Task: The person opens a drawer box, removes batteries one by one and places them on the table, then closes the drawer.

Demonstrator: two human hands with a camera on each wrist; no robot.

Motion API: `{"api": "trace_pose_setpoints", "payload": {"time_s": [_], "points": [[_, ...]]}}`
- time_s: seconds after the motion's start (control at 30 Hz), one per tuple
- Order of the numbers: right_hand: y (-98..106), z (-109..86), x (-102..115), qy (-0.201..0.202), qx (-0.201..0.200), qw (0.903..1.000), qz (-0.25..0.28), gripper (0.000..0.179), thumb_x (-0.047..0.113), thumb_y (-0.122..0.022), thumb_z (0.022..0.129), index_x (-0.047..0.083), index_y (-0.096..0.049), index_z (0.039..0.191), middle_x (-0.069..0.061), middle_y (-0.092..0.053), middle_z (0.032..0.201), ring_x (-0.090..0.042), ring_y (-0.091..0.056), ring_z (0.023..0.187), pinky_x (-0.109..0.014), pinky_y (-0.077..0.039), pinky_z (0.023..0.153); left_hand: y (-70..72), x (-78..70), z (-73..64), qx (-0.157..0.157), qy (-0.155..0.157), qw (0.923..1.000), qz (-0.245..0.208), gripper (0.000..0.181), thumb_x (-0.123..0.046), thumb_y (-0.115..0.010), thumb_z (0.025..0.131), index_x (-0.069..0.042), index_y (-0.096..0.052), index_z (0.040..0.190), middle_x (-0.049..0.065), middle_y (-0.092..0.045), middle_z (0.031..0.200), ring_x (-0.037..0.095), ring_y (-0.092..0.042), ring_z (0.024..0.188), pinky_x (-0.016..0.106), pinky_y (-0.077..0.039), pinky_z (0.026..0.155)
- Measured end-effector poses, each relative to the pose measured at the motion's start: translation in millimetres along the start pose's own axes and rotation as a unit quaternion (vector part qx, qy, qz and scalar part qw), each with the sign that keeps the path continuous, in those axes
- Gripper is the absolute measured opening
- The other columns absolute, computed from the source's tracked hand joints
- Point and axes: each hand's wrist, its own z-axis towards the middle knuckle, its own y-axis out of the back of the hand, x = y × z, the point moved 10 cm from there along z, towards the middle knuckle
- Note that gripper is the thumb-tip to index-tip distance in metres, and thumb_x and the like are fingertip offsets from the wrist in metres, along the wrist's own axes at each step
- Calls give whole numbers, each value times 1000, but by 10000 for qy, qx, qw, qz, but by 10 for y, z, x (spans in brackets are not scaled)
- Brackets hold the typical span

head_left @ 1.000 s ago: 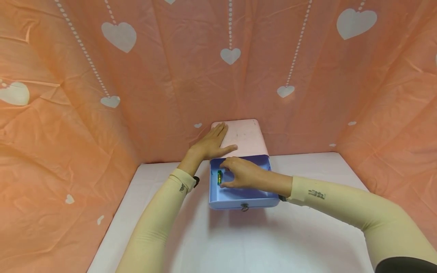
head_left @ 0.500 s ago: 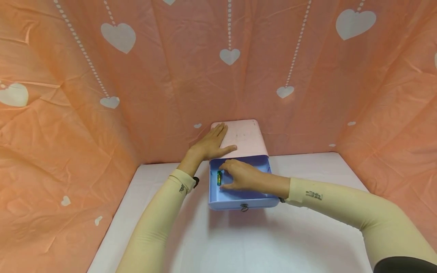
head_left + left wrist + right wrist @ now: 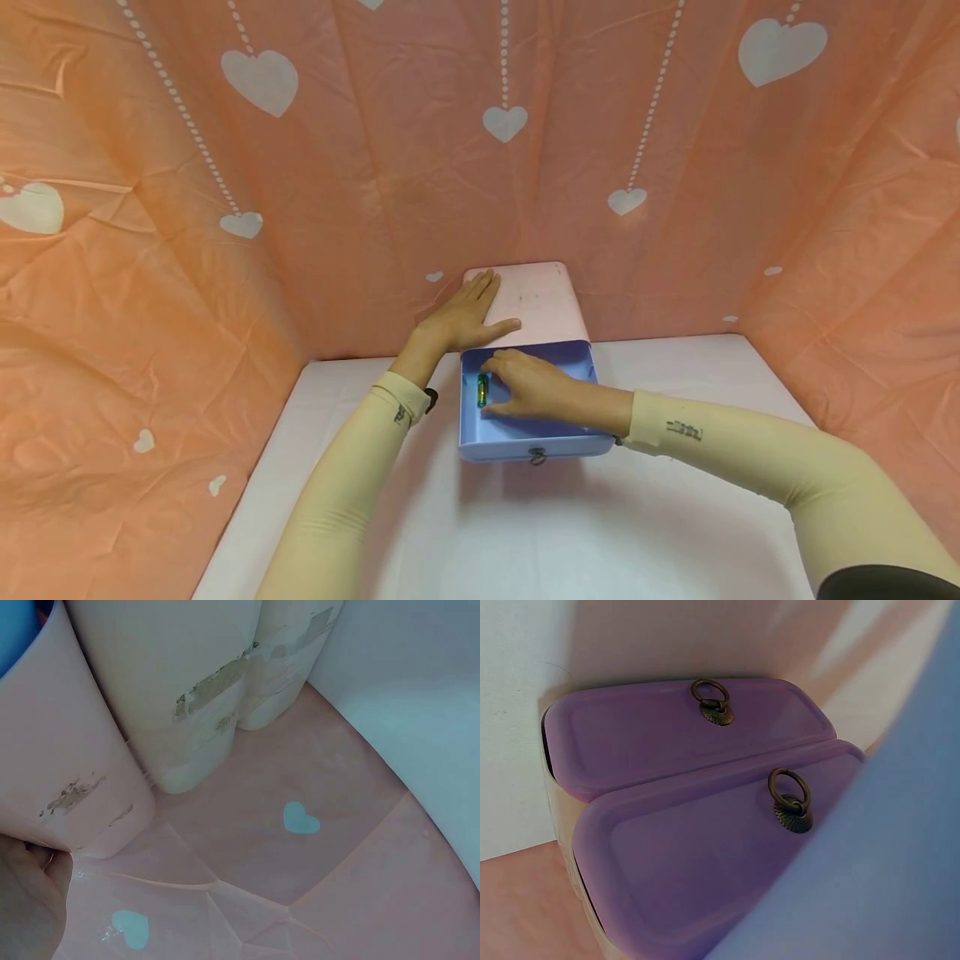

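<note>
In the head view, a pink-topped drawer unit point(image 3: 536, 300) stands at the back of the table with its blue drawer point(image 3: 480, 433) pulled out. My left hand point(image 3: 465, 321) rests flat on the unit's top, thumb spread. My right hand point(image 3: 528, 385) reaches into the drawer from the right. Its thumb and fingers curl around the two ends of a small green and gold battery point(image 3: 482, 390), near the drawer's left wall. A metal ring pull point(image 3: 537, 456) hangs on the drawer front. The right wrist view does not show the right hand.
Two purple drawer fronts point(image 3: 690, 862) with ring handles lie below the blue drawer's blurred side point(image 3: 885, 847) in the right wrist view. The white table point(image 3: 675, 367) ends at orange heart-patterned cloth point(image 3: 420, 183) behind and at both sides.
The right hand and forearm have shifted very slightly left and down. The left hand, the drawer and the battery stay in place.
</note>
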Motion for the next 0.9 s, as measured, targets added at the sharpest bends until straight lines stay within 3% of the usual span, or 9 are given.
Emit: {"api": "trace_pose_setpoints", "payload": {"time_s": [0.67, 0.9], "points": [[-23, 32, 33, 136, 20, 9996, -231, 61, 48, -79, 84, 6, -66, 126, -6, -65, 122, -20, -60, 116, -39, -52, 98, 12, -8, -4, -26, -23, 10000, 74, 104, -79, -34, 92, -11, 1, 162, 7, 6, 169, 18, 8, 154, 38, -5, 124], [-35, 18, 8, 151, 109, 9996, -226, 59, 44, -80, 83, 7, -65, 126, -4, -63, 121, -18, -59, 116, -38, -50, 100, 28, -30, -22, 3, -4, 9999, -104, 104, -77, -37, 93, -10, 1, 162, 8, 5, 169, 19, 8, 154, 40, -5, 124]]}}
